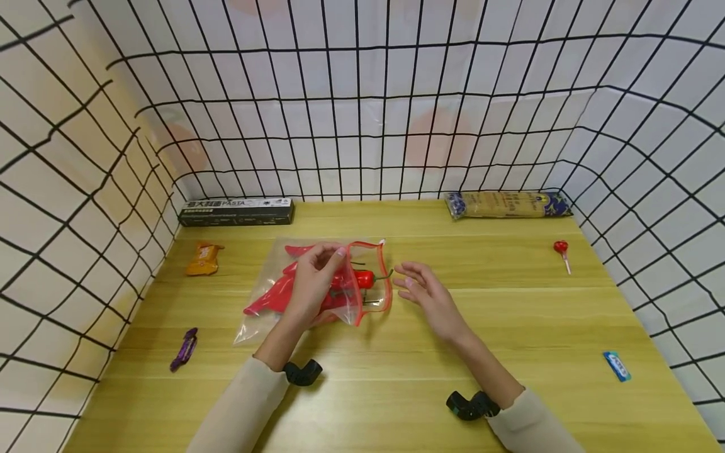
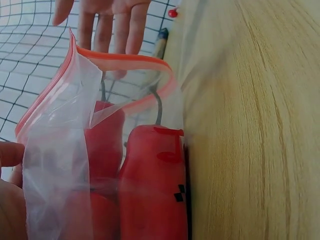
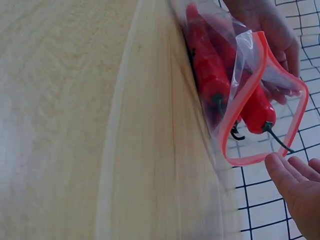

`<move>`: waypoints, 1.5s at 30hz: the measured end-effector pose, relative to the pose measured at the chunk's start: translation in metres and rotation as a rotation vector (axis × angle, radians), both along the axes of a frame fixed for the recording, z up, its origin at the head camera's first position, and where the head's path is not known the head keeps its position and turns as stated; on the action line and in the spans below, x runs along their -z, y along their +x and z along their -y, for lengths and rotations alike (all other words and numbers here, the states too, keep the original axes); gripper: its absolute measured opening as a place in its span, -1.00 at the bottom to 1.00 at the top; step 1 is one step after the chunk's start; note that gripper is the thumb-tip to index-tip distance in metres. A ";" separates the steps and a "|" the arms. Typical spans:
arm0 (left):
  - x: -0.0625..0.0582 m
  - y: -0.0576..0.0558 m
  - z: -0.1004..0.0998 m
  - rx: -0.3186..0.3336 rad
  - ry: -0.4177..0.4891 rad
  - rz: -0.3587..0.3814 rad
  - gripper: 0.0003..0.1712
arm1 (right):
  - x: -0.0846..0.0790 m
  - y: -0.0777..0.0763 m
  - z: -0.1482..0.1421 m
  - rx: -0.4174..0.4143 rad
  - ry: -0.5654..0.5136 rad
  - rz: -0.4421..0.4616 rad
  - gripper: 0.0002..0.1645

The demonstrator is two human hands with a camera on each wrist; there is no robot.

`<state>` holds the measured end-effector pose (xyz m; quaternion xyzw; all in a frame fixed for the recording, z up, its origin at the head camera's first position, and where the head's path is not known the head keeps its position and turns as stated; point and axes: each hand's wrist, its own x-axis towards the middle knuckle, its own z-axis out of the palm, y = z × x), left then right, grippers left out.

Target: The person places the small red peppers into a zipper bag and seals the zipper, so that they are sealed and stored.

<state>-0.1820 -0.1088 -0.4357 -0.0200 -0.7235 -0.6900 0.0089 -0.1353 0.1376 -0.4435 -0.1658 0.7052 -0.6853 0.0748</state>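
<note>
A clear zip bag point(image 1: 253, 324) with a red-orange rim lies on the wooden table, its mouth gaping toward the right. Several red chili peppers point(image 1: 277, 296) fill it; one pepper point(image 3: 256, 111) has its green stem poking out through the opening. My left hand point(image 1: 314, 280) pinches the bag's upper film near the mouth between thumb and fingers. Just right of the mouth, my right hand point(image 1: 427, 292) has its fingers loosely extended, holding nothing, with fingertips close to that stem. The left wrist view shows the right hand point(image 2: 112, 22) beyond the rim.
A black pasta box point(image 1: 235, 214) and a yellow-and-blue package point(image 1: 506, 205) lie along the back, by a black wire grid point(image 1: 359, 99). An orange-wrapped candy point(image 1: 204, 260) and a purple one point(image 1: 184, 350) lie left; a red lollipop point(image 1: 561, 247) and a blue packet point(image 1: 617, 366) right.
</note>
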 end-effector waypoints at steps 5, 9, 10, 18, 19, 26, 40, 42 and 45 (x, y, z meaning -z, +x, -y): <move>-0.001 0.000 0.000 0.004 -0.002 -0.009 -0.65 | -0.001 0.003 0.006 -0.036 0.007 -0.036 -0.41; -0.002 0.001 0.000 -0.005 0.003 -0.021 -0.66 | -0.002 0.005 0.017 -0.050 0.058 -0.084 -0.39; -0.003 0.001 0.000 -0.009 0.003 -0.022 -0.67 | -0.003 0.006 0.020 -0.055 0.082 -0.092 -0.39; -0.010 0.004 -0.005 -0.014 0.004 -0.042 -0.68 | -0.010 0.008 0.043 -0.138 0.127 -0.073 -0.43; -0.010 0.004 -0.005 -0.012 0.008 -0.041 -0.67 | -0.004 0.005 0.042 -0.122 0.110 -0.071 -0.43; -0.012 0.003 -0.002 -0.026 0.044 -0.034 -0.63 | 0.012 -0.014 0.020 0.133 0.082 -0.037 -0.47; -0.034 0.005 0.005 -0.091 0.102 -0.124 -0.61 | 0.011 -0.033 0.008 0.120 0.247 0.141 -0.78; -0.042 0.005 0.008 -0.104 0.082 -0.159 -0.61 | -0.005 -0.040 0.002 0.147 0.263 0.090 -0.75; -0.057 0.005 0.011 -0.117 0.075 -0.239 -0.64 | -0.033 -0.054 -0.009 0.190 0.312 -0.008 -0.73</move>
